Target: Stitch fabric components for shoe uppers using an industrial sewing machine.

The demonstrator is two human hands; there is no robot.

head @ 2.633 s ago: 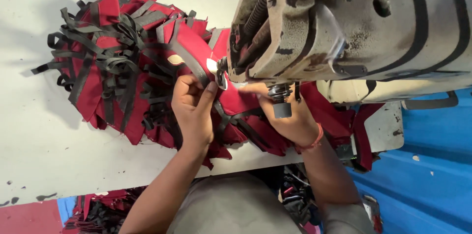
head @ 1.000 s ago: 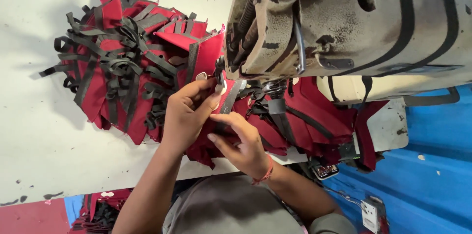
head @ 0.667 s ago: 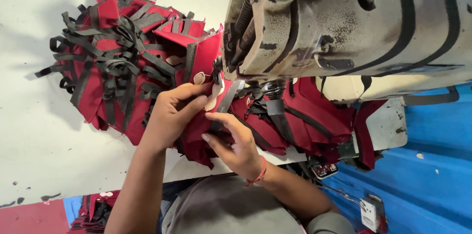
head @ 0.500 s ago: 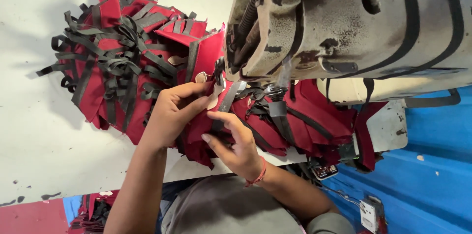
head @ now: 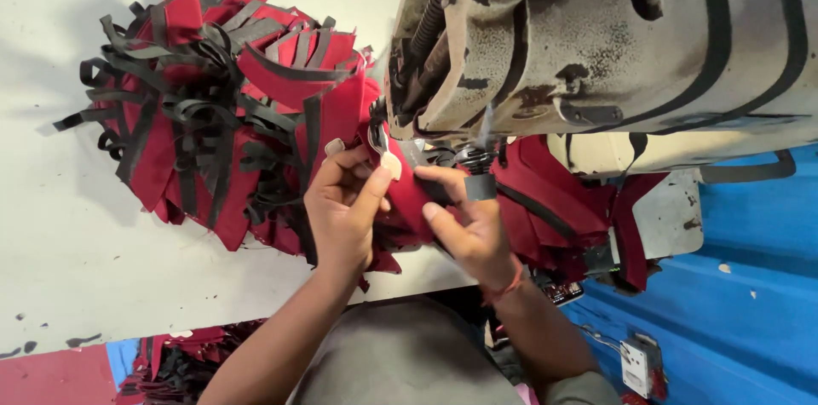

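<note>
My left hand [head: 345, 209] pinches a red fabric piece [head: 407, 196] with a black strap right under the head of an old sewing machine [head: 596, 47]. My right hand [head: 464, 218] grips the same piece from the right, fingers around a black strap loop [head: 480, 187]. Both hands sit close to the needle area [head: 379, 137], which is partly hidden by the machine head. A heap of red pieces with black straps [head: 213, 124] lies just left of my left hand.
The white, worn table [head: 77, 260] holds the heap. More red pieces [head: 571, 209] hang at the right under the machine. A blue surface [head: 724, 311] with a small white switch box [head: 637, 364] lies at the lower right. More red and black pieces [head: 170, 362] lie below the table edge.
My right hand has moved from beside the machine to the fabric piece and now grips it near the needle. My left hand stays at the piece, shifting slightly.
</note>
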